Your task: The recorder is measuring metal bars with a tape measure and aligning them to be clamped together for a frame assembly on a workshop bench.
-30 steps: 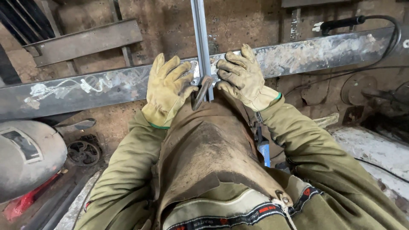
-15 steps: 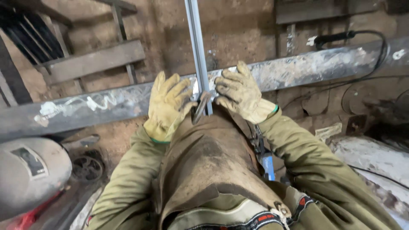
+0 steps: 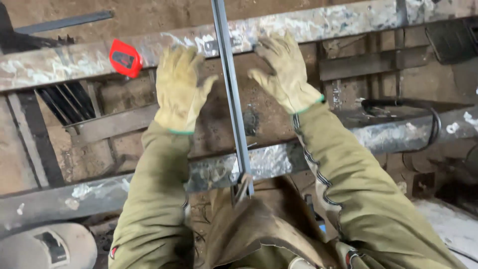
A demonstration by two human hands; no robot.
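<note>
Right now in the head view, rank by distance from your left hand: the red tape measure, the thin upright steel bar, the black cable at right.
From the left hand:
1. Thin upright steel bar, just to its right.
2. Red tape measure, on the far beam to its left.
3. Black cable, far right.

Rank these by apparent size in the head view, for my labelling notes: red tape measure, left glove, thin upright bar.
1. Thin upright bar, spanning most of the frame's height.
2. Left glove.
3. Red tape measure, clearly smallest, though it lies farther away.

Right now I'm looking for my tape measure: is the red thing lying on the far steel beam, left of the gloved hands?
Yes, the red tape measure rests on the far steel beam, just left of the left hand.
</note>
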